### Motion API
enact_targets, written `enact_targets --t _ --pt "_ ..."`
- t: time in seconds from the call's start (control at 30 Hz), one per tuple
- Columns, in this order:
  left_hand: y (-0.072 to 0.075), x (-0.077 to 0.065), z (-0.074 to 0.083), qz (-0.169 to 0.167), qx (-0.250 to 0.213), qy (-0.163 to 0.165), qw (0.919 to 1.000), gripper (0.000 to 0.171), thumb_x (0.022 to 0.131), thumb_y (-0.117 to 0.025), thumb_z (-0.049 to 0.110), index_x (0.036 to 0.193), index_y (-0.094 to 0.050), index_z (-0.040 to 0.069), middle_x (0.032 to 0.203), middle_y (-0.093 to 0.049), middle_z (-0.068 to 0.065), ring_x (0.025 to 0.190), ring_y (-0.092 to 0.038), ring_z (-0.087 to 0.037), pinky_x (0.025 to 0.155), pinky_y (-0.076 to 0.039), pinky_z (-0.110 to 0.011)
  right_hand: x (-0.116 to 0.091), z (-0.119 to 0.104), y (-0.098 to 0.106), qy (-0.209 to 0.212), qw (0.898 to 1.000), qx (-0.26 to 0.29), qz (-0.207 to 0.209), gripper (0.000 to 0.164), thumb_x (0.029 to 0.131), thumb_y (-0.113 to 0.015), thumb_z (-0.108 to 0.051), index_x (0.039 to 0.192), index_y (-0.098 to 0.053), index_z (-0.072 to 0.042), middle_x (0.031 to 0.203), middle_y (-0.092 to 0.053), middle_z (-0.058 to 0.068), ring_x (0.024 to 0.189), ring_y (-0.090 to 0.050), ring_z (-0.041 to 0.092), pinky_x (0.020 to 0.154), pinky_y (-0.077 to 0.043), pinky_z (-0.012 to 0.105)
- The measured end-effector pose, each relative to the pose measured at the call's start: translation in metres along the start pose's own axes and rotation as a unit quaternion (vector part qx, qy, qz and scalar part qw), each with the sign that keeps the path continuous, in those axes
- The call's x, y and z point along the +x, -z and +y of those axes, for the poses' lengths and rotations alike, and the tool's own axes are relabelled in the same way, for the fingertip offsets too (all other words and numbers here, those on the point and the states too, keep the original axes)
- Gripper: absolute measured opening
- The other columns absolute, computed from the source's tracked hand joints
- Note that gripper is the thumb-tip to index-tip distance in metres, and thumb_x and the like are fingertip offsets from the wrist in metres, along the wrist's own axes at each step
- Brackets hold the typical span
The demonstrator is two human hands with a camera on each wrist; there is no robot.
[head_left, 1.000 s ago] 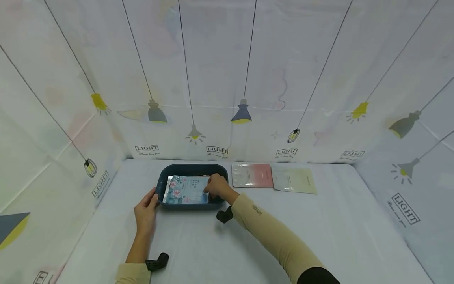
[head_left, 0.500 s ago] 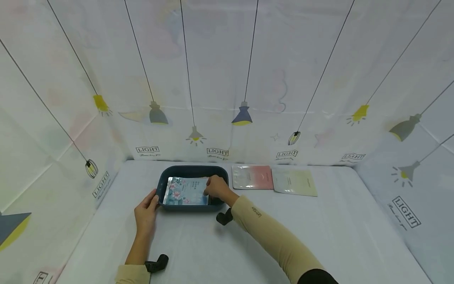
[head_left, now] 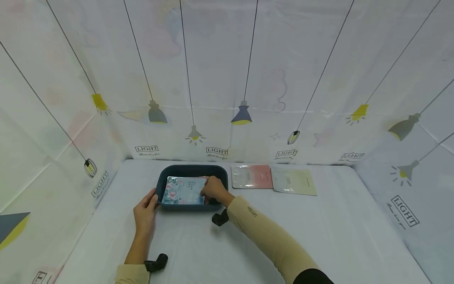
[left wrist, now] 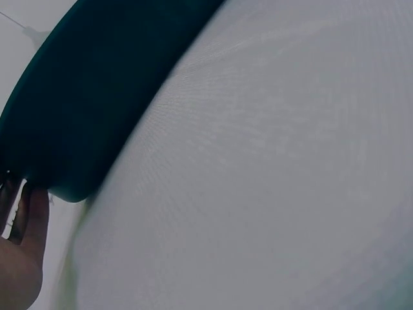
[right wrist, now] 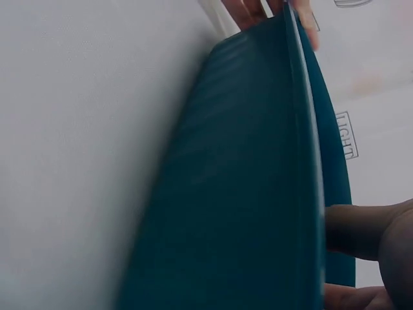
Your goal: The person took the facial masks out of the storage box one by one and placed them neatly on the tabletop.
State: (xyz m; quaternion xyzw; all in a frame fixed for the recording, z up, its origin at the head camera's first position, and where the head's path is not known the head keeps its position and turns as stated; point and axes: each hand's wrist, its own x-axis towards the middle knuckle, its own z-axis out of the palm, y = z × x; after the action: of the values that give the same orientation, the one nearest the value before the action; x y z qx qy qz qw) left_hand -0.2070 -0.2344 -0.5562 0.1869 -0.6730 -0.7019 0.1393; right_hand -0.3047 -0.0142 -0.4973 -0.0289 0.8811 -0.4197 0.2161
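A dark teal tray (head_left: 193, 208) stands on the white table, its long side facing me. In the head view, a silvery-blue foil sachet (head_left: 184, 191) with a flower print lies inside it. My right hand (head_left: 213, 189) reaches over the near rim and pinches the sachet's right end, partly covering it; the fingertips are hard to make out. At the tray's left end, my left hand (head_left: 144, 213) holds the corner. The left wrist view shows its fingers (left wrist: 37, 216) against the tray's end wall, and the right wrist view shows fingers on both sides of the rim.
Right of the tray lie a pink-and-silver sachet (head_left: 252, 176) and a pale yellow-green sachet (head_left: 293, 180), edges meeting. A white cloth printed with hanging lamps forms the backdrop (head_left: 213, 79) behind the table (head_left: 319, 236) and at both sides.
My right hand has shifted slightly left in the tray, and the sachet's visible right end now sits a little further left. My left hand has stayed at the tray's corner.
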Motion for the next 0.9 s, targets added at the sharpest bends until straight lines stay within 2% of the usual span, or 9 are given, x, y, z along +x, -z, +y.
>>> enact_targets --t 0.2,0.27,0.4,0.53,0.67,0.9 --pt "0.000 0.000 0.002 -0.006 0.010 0.005 0.9999 0.044 0.102 -0.052 0.026 0.142 -0.051 0.008 0.147 -0.050 -0.007 0.132 -0.051 -0.022 0.086 -0.049 -0.004 0.001 0.004 -0.006 0.003 0.997 0.059 0.040 0.007 0.080 -0.071 0.003 0.080 -0.064 0.002 0.068 -0.071 0.019 0.059 -0.071 0.031 0.056 -0.061 0.037" --pt "0.000 0.000 0.002 -0.005 0.014 0.004 0.9999 0.044 0.102 -0.052 0.026 0.142 -0.050 0.009 0.148 -0.050 -0.008 0.132 -0.051 -0.022 0.085 -0.049 -0.004 0.001 0.005 -0.007 0.006 0.995 0.086 0.057 0.004 0.080 -0.070 0.004 0.082 -0.066 0.003 0.069 -0.071 0.019 0.058 -0.070 0.031 0.054 -0.060 0.036" --pt "0.000 0.001 0.001 0.003 0.021 0.002 0.9998 0.043 0.102 -0.052 0.027 0.141 -0.052 0.010 0.147 -0.051 -0.007 0.130 -0.053 -0.021 0.085 -0.050 -0.005 -0.001 0.006 -0.009 0.004 0.990 0.115 0.077 0.012 0.080 -0.069 0.003 0.092 -0.068 0.006 0.077 -0.071 0.014 0.060 -0.069 0.024 0.054 -0.059 0.032" --pt "0.000 0.002 0.000 0.006 0.022 0.002 0.9998 0.043 0.101 -0.053 0.027 0.141 -0.052 0.009 0.146 -0.052 -0.008 0.129 -0.054 -0.019 0.085 -0.050 -0.005 -0.003 0.004 -0.010 0.006 0.992 0.099 0.073 0.013 0.080 -0.069 0.002 0.093 -0.068 0.004 0.085 -0.069 0.011 0.064 -0.065 0.017 0.053 -0.056 0.025" --pt "0.001 0.001 0.000 0.005 0.016 0.002 0.9999 0.043 0.101 -0.053 0.026 0.141 -0.052 0.008 0.145 -0.052 -0.008 0.128 -0.054 -0.020 0.086 -0.050 -0.006 -0.005 0.001 -0.011 0.023 0.995 0.070 0.065 0.011 0.079 -0.069 0.004 0.090 -0.068 0.002 0.087 -0.067 0.011 0.063 -0.062 0.016 0.051 -0.055 0.025" --pt "0.000 -0.001 0.003 -0.002 0.018 0.007 0.9998 0.044 0.101 -0.052 0.027 0.142 -0.051 0.009 0.147 -0.051 -0.007 0.131 -0.052 -0.021 0.090 -0.049 -0.008 -0.006 -0.002 -0.014 0.020 0.992 0.089 0.086 0.017 0.081 -0.066 0.005 0.098 -0.069 0.004 0.092 -0.069 0.013 0.067 -0.065 0.017 0.054 -0.059 0.029"
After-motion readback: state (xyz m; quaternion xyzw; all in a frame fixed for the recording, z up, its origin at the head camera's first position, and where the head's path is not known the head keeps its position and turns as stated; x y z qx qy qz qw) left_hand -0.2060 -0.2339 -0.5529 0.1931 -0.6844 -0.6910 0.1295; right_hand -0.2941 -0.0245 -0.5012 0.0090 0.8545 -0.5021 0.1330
